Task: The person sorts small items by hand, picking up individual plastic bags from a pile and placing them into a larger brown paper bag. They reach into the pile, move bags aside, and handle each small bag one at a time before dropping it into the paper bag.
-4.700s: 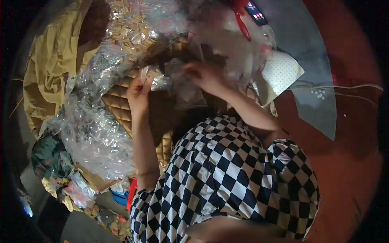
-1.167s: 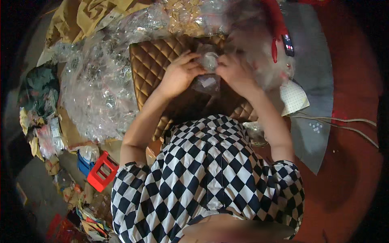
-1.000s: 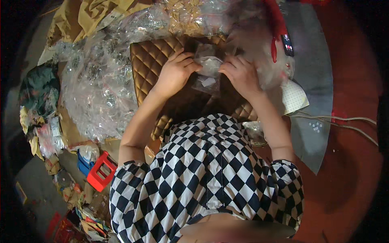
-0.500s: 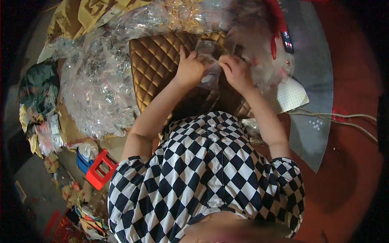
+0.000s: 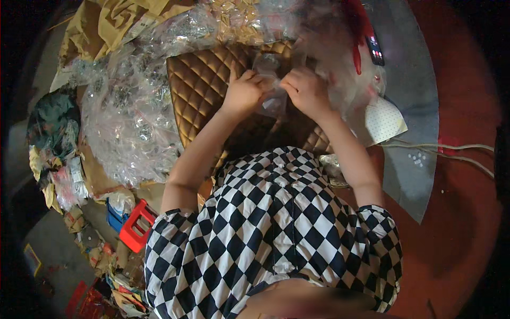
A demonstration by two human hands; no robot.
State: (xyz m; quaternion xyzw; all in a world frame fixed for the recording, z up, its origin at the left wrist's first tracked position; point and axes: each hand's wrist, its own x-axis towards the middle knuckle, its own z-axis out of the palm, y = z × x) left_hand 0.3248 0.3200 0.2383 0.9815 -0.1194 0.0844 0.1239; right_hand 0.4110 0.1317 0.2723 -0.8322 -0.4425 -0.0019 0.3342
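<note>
A small clear plastic bag [image 5: 273,105] hangs between my two hands, over a brown quilted cushion [image 5: 196,80]. My left hand [image 5: 246,91] pinches one side of its top edge, with the index finger sticking up away from it. My right hand [image 5: 307,91] has thumb and fingers pressed together on the other side of the same edge. Something pale shows low in the bag, too small to name. Another piece of clear plastic [image 5: 267,61] lies on the cushion just beyond my fingers.
A large heap of filled clear bags [image 5: 127,122] lies left of the cushion. Brown paper [image 5: 106,26] is at the far left. A red plastic stool [image 5: 139,226] stands near my left elbow. To the right are a phone [image 5: 375,50], a dotted white sheet [image 5: 383,121] and cords [image 5: 451,148].
Both hands have shifted slightly down and left in the picture, still pinching the bag's top. The whole view has also moved a little.
</note>
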